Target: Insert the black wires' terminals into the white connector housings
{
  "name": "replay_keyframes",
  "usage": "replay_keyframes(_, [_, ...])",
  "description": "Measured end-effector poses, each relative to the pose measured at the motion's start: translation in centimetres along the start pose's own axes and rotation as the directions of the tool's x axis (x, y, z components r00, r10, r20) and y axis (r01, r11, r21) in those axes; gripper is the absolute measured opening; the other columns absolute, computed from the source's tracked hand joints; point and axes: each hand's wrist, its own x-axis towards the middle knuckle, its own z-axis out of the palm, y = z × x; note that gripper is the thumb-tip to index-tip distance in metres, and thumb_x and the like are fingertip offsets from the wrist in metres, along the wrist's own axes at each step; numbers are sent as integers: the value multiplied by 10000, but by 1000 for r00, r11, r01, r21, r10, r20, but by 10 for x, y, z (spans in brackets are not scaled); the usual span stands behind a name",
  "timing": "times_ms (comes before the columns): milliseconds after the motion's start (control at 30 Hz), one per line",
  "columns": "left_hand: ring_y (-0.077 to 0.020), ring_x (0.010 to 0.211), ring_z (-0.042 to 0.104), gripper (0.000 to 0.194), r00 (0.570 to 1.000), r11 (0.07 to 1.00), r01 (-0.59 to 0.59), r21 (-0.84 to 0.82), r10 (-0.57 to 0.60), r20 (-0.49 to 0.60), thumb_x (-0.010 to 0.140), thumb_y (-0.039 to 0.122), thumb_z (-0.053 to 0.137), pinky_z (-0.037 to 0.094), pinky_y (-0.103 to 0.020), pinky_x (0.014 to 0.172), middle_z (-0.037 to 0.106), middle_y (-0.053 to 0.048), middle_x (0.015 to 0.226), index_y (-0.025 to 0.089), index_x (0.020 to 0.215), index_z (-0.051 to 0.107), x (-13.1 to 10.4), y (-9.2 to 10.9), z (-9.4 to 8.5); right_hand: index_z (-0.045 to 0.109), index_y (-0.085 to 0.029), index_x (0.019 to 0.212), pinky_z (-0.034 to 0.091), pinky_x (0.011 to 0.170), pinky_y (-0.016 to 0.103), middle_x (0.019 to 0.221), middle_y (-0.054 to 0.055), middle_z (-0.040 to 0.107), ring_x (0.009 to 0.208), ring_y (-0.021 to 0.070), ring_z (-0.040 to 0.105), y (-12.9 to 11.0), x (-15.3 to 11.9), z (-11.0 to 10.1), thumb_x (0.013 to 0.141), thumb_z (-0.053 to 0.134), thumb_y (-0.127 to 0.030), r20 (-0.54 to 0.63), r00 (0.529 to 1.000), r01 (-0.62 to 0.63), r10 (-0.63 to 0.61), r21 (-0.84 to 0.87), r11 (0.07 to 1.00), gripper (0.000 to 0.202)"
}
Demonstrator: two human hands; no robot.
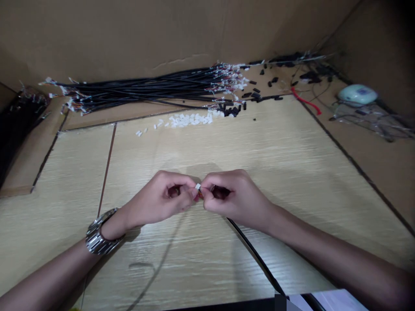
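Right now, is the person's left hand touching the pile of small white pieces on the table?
Apart: the head view shows a strip of wood-grain tabletop between the left hand and the white pieces.

Left hand [158,194] and right hand [243,196] in pinches

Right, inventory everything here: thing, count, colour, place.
Tiny rectangular connector: one, white, centre
Round cable: one, black, front
Slim cables: many, black, back
Cable bundle: one, black, left
Plastic pieces: many, white, before cables
Plastic blocks: many, black, back
Bent cord: one, red, right
Rounded object: one, greenish, right
Flat item: one, pale, bottom
Tabletop: one, pale woodgrain, below
Cardboard walls: two, brown, back, right
Metal watchband: one, silver, wrist
Left hand: one, at connector
Right hand: one, at connector
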Motion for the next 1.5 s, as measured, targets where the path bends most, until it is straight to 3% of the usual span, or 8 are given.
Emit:
replay_keyframes(300, [-62,558,390,160,995,999,-40,29,43,-87,836,125,568,303,-157,490,483,53,606,131,680,598,0,3,7,595,-106,598,304,481,139,538,-55,458,501,29,382,-3,2,2,712,566,-40,-20,1000,4,-5,-10,1000,134])
replay_keyframes(700, [-70,527,366,206,987,996,-73,55,81,-140,851,196,558,283,-176,464,451,47,577,134,660,599,0,-1,12,542,-113,561,277,473,132,524,-69,415,494,18,351,-7,2,2,690,574,-42,-16,999,-45,46,29,999,151])
replay_keyframes(1000, [-78,543,346,217,992,998,-31,54,37,-118,858,223,552,269,-188,470,428,46,589,140,659,571,0,0,9,590,-109,597,291,472,134,532,-65,469,490,18,383,-7,0,3,691,575,-25,-14,998,-62,63,56,996,127])
replay_keyframes(1133, [-82,543,381,306,997,998,-7,58,11,-70,923,328,518,283,-196,481,457,39,598,147,678,554,-1,-2,6,647,-112,658,305,470,147,538,-57,509,490,30,409,-8,1,2,726,573,-43,25,992,-128,127,96,987,122])
replay_keyframes(1333, [-81,502,468,344,987,996,27,-84,-40,-155,937,413,513,362,-183,473,504,37,580,146,735,592,0,-4,6,654,-151,821,362,501,194,641,-28,578,554,80,470,-9,0,1,842,621,-222,68,947,-320,315,315,893,82])
replay_keyframes(1500, [-86,508,539,340,981,981,18,-192,-55,-187,923,440,554,449,-189,494,553,22,630,139,780,621,2,-7,6,630,-173,821,354,516,190,655,-47,559,569,73,461,-2,4,-3,818,719,-270,80,930,-348,359,509,787,132])
